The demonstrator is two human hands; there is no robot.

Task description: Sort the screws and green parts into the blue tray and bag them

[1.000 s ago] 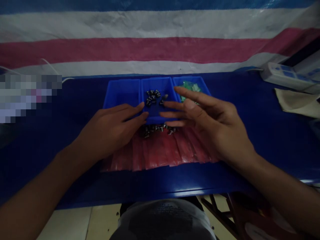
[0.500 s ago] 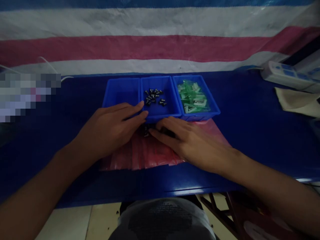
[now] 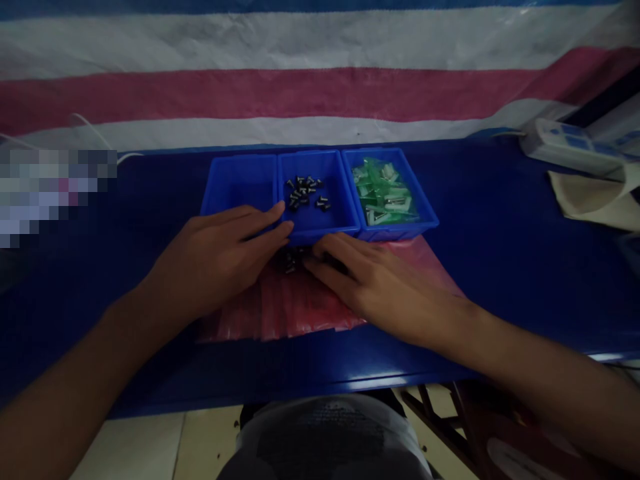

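My left hand [image 3: 220, 257] reaches over the front of the left blue bin with its fingers apart, fingertips near the front edge of the middle bin. Just under them a small pile of dark screws [image 3: 290, 259] lies on red plastic bags [image 3: 295, 310]. My right hand [image 3: 357, 270] is curled at the right side of this pile, thumb and forefinger drawn close together; whatever is between them is hidden in shadow. More black screws [image 3: 303, 190] lie in the middle blue bin [image 3: 333, 217].
The right blue bin [image 3: 425, 217] holds green-and-clear packets [image 3: 385, 193]. The left blue bin [image 3: 240, 180] adjoins the middle one. A white power strip [image 3: 565, 143] and a beige cloth [image 3: 585, 200] are at the right. Striped sheeting [image 3: 320, 93] hangs behind the blue table [image 3: 500, 267].
My right thumb has drawn slightly toward the forefinger at the pile. My left hand stays nearly in place. The whole view has shifted a little.
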